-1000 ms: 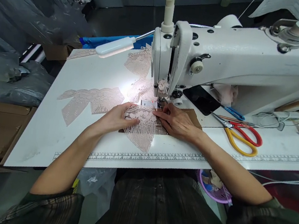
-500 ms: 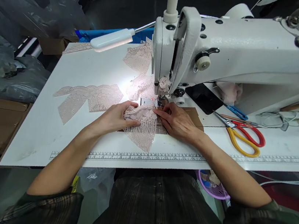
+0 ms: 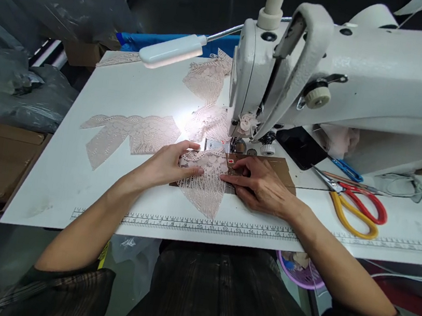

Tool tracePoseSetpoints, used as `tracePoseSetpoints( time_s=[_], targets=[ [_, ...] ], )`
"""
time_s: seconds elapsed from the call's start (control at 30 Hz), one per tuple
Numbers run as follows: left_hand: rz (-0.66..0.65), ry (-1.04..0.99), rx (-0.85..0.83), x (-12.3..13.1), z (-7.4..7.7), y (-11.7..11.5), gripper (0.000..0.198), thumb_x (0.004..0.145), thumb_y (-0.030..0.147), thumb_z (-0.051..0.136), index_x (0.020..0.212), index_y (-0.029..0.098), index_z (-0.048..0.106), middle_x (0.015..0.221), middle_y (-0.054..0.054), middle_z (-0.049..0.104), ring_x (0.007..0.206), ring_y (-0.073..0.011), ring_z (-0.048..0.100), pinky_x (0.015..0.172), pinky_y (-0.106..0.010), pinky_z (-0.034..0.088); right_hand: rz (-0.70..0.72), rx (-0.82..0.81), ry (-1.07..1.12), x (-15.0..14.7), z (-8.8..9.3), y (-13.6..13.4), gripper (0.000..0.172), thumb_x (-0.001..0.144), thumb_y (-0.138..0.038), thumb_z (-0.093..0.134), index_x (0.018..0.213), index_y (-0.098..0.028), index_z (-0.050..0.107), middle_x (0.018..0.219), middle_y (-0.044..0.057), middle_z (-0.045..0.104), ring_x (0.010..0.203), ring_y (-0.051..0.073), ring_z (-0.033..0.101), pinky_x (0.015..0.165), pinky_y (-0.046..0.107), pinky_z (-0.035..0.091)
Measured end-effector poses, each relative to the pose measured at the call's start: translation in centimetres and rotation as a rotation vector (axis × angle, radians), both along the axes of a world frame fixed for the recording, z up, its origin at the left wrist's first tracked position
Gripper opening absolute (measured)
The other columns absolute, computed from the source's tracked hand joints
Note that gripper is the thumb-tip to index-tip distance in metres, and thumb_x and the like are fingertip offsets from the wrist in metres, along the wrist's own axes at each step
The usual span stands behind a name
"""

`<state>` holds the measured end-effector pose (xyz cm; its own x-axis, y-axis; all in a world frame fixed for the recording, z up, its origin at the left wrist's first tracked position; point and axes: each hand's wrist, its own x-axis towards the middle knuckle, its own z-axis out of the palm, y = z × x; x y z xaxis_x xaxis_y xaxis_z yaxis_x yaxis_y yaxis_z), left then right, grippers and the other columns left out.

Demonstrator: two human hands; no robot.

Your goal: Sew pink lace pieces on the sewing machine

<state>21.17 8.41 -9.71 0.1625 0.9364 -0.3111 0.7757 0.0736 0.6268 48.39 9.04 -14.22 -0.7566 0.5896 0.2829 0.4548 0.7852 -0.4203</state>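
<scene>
A pale pink lace piece [image 3: 207,186] lies on a brown card [image 3: 278,170] just in front of the needle of a white sewing machine [image 3: 346,88]. My left hand [image 3: 165,164] rests flat on the lace's left side, fingers stretched out. My right hand [image 3: 260,186] presses the lace's right edge against the card, fingers extended and close together. Both hands sit right before the presser foot [image 3: 238,145].
More pink lace pieces [image 3: 131,134] lie to the left and behind the needle [image 3: 208,79]. A gooseneck lamp [image 3: 171,50] lights the work. Red and yellow scissors [image 3: 356,210], blue snips [image 3: 345,169] and a black phone [image 3: 299,147] lie right. A ruler strip [image 3: 205,226] runs along the table edge.
The view has shifted closer and rightward relative to the machine. My hands have drawn back slightly from the needle, still pressing the lace on the card.
</scene>
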Motion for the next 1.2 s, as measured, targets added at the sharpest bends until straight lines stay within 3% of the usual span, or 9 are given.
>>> tracePoseSetpoints(
  time_s=[0.33,0.57,0.8,1.0,1.2],
  targets=[
    [0.059,-0.036,0.084,0.0,-0.6,-0.1,0.07,0.077,0.058,0.072,0.133,0.02,0.057,0.074,0.0,0.054,0.061,-0.0149,0.048,0.051,-0.026,0.034,-0.022,0.008,0.0,-0.1,-0.2,-0.1,0.036,0.093,-0.02,0.054,0.125,-0.027,0.068,0.119,0.012,0.057,0.115,0.027,0.052,0.095,0.049,0.045],
    [0.167,-0.255,0.209,-0.1,-1.4,0.2,0.046,0.084,0.042,0.067,0.124,0.019,0.061,0.088,-0.003,0.063,0.067,-0.0139,0.06,0.056,-0.025,0.047,-0.037,-0.008,-0.015,-0.3,0.0,-0.3,0.036,0.093,-0.018,0.054,0.124,-0.028,0.068,0.12,0.012,0.058,0.115,0.027,0.053,0.094,0.05,0.045],
    [0.252,-0.438,0.192,0.2,-1.2,0.4,0.049,0.079,0.031,0.072,0.123,0.015,0.059,0.092,-0.005,0.064,0.068,-0.0124,0.062,0.056,-0.025,0.053,-0.043,-0.018,-0.007,-0.3,0.1,-0.3,0.035,0.092,-0.017,0.054,0.122,-0.027,0.069,0.118,0.012,0.058,0.114,0.027,0.054,0.095,0.049,0.045],
    [0.199,-0.367,0.182,-0.3,-2.3,0.5,0.058,0.078,0.037,0.074,0.129,0.016,0.055,0.099,-0.006,0.063,0.079,-0.0152,0.064,0.061,-0.025,0.052,-0.053,-0.016,0.001,-0.3,0.0,-0.3,0.035,0.093,-0.019,0.053,0.123,-0.028,0.069,0.118,0.011,0.058,0.115,0.027,0.054,0.095,0.05,0.044],
    [0.164,-0.213,0.231,-0.5,-2.7,0.5,0.061,0.078,0.042,0.073,0.131,0.017,0.055,0.099,-0.005,0.064,0.071,-0.0128,0.058,0.062,-0.027,0.049,-0.059,-0.008,0.011,-0.4,0.0,-0.3,0.034,0.092,-0.018,0.054,0.121,-0.028,0.07,0.116,0.011,0.059,0.112,0.027,0.054,0.093,0.048,0.045]
  ],
)
